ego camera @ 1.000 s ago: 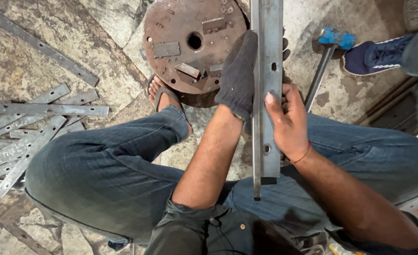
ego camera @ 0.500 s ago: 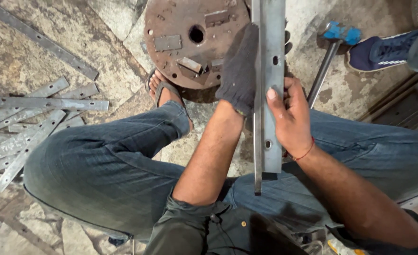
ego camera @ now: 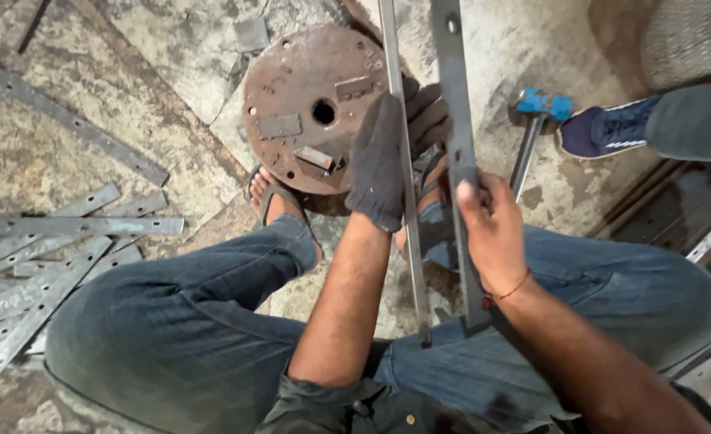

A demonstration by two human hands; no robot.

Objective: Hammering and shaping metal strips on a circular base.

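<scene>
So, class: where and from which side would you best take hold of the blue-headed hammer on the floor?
Grip the hammer by its bare metal handle, about midway, coming from above. The handle lies flat on the floor, running down from the blue head towards the right hand, and its middle looks clear. A shoe crowds the head end.

Bare floor [ego camera: 66, 64] lies open upper left; rusty disc [ego camera: 315, 104] (ahead), strip pile [ego camera: 50, 257] and hammer [ego camera: 536, 128] crowd elsewhere.

round plate [ego camera: 307, 104] ahead of knees | strips [ego camera: 42, 265] left | hammer [ego camera: 532, 137] right
</scene>
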